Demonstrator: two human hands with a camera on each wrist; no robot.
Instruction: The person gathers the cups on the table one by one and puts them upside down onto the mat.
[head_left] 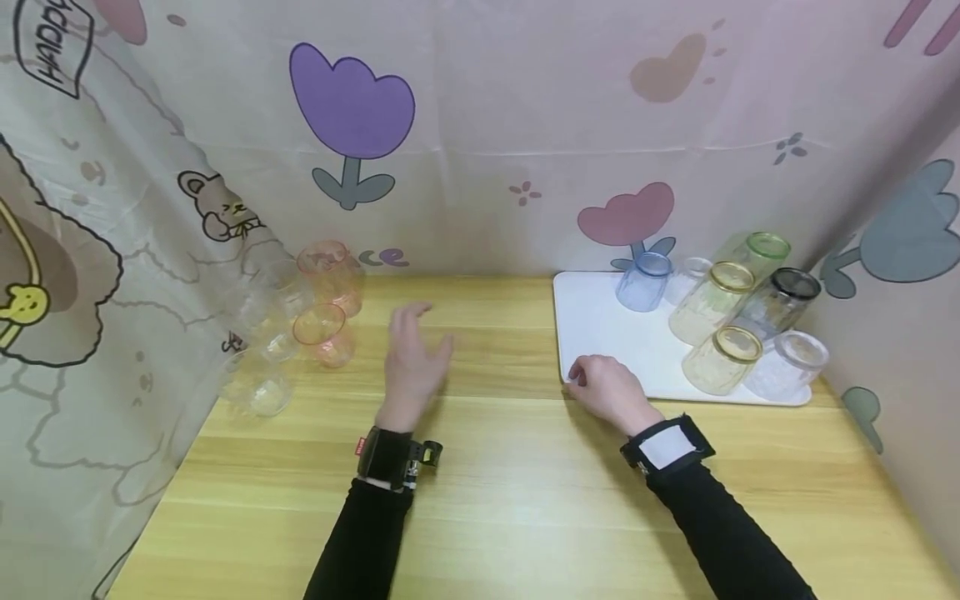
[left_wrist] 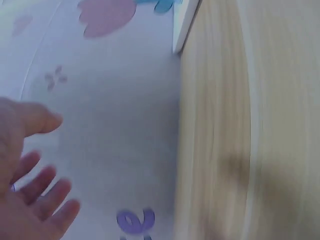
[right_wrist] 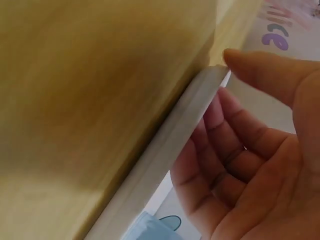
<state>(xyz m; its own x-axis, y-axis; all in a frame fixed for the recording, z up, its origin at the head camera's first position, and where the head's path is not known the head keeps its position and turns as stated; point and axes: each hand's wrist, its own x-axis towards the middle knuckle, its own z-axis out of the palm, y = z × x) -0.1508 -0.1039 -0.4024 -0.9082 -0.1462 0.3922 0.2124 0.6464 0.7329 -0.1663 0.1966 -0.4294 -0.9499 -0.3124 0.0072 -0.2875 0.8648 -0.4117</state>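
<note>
On my feed I read the worktop [head_left: 510, 500] as pale yellow with streaked wood grain, and the tray [head_left: 596, 333] as plain white. At right I pick out a blue glass [head_left: 642, 285], a green-tinted glass [head_left: 768, 248], yellowish glasses [head_left: 711, 307], a black-rimmed glass [head_left: 793, 284] and a clear glass [head_left: 787, 367]. At left I get coral-pink glasses [head_left: 324, 333] and colourless glasses [head_left: 258, 387]. The off-white cloth [head_left: 480, 92] shows me a purple tulip [head_left: 352, 108], a pink tulip [head_left: 628, 215] and a beige bear [head_left: 217, 207]. I see black sleeves [head_left: 358, 542] and black wrist straps [head_left: 386, 457], one with a white patch [head_left: 667, 447].
</note>
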